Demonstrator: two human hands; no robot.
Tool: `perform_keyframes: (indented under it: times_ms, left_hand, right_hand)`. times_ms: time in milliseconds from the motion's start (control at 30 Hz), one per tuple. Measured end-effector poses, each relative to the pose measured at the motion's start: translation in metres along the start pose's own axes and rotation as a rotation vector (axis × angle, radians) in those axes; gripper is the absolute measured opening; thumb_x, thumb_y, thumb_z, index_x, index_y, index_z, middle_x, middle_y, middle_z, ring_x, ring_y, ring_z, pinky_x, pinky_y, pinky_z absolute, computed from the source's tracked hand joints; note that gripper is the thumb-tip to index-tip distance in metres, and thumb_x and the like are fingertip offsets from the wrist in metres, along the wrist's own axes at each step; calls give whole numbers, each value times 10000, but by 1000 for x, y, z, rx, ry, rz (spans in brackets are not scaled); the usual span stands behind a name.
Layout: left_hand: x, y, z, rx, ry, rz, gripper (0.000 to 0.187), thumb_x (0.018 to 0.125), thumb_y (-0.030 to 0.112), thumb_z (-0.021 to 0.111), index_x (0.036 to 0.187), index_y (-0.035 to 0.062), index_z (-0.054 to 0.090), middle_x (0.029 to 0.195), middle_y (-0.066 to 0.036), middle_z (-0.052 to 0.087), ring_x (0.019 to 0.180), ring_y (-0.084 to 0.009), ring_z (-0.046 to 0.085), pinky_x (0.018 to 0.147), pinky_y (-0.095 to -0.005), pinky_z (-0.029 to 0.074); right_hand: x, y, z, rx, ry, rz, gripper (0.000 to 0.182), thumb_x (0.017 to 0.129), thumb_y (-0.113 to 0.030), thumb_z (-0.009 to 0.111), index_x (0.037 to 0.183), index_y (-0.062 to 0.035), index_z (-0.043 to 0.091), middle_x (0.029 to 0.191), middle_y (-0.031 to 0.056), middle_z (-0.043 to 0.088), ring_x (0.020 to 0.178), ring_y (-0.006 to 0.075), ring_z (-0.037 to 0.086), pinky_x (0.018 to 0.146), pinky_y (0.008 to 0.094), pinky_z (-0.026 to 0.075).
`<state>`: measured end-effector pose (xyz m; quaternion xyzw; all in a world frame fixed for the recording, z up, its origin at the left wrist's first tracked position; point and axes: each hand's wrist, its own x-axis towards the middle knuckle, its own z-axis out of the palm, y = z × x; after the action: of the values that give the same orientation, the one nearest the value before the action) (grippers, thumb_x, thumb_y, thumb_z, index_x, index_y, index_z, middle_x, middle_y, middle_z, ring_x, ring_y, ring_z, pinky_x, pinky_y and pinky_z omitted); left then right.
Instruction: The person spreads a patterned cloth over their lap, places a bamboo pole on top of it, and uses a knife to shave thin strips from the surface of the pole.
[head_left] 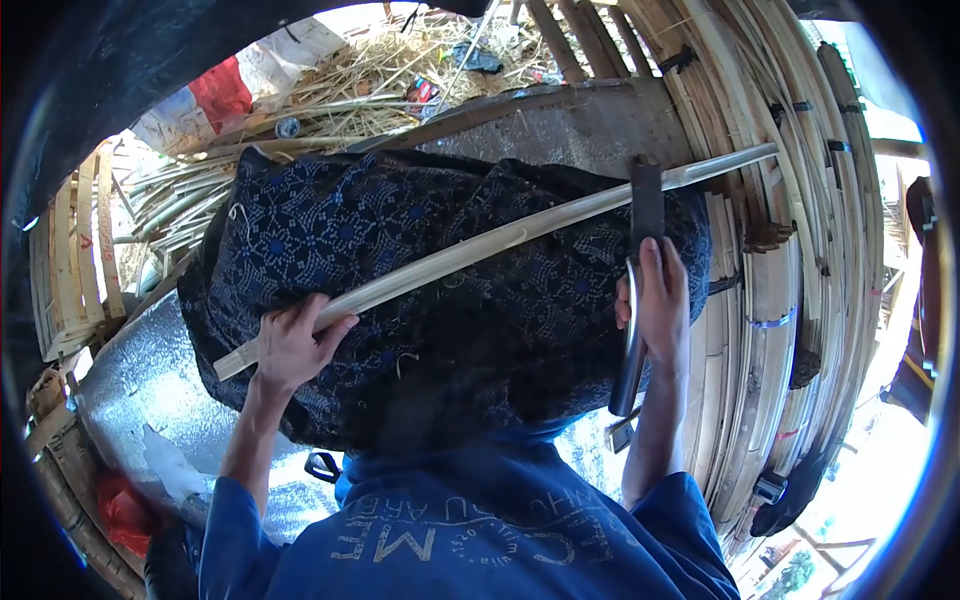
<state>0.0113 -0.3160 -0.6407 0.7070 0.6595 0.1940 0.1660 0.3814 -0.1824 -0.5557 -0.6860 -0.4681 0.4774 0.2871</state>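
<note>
A long pale bamboo strip (490, 242) slants across my lap, from low on the left to high on the right. My left hand (292, 345) is closed around it near its lower end, thumb along its side. In my right hand (662, 300) is a knife (647, 205) with a broad dark blade and a long curved handle running back along the forearm. The blade points away from me and crosses the strip near its far end. Under both lies a dark blue patterned cloth (350, 235) draped over my lap.
Bundles of long bamboo strips (740, 330) stack up along my right side. Shavings and split pieces (370, 75) litter the ground ahead. A silvery sheet (140, 370) spreads at left, near a red plastic bag (125, 512). Slatted wood (80, 250) stands at far left.
</note>
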Motion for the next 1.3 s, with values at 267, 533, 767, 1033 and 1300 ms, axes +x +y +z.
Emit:
perform_keyframes:
  times_ms: [267,533,767,1033,1300]
  left_hand:
    - [7,22,11,78,-87,-102,458,877,467,669,702,61,546,558,-138,587,529,-362,621,503,-449,490]
    - [9,18,12,96,-91,-80,466,870,454,682,678,54,537,556,-127,574,518,-363,607,500,-452,483]
    - [6,14,18,111,-37,-53,472,860,465,687,656,71,526,532,-109,560,494,-337,600,482,-440,481]
    - [1,12,24,119,1,-21,462,849,468,698,651,85,533,511,-87,567,457,-316,597,458,-415,484]
    - [6,12,24,98,10,-7,445,830,457,724,656,90,542,533,-79,587,463,-296,609,446,-393,485]
  right_hand:
    - [1,-4,18,-278,63,74,326,1041,-351,426,922,-53,482,580,59,563,461,131,581,403,281,451]
    - [-31,50,82,-330,-130,-131,210,1007,-204,469,939,-6,476,654,290,595,657,513,595,478,511,468]
    - [-39,22,83,-256,-125,128,327,1024,-325,451,957,-6,467,545,154,564,427,266,592,398,384,468]
    - [-25,33,43,23,-114,118,361,1037,-381,411,958,-38,493,595,36,534,450,119,549,389,307,449]
    - [-28,18,48,-51,-59,152,345,1026,-397,457,1051,-56,509,571,8,509,424,96,500,377,259,416]
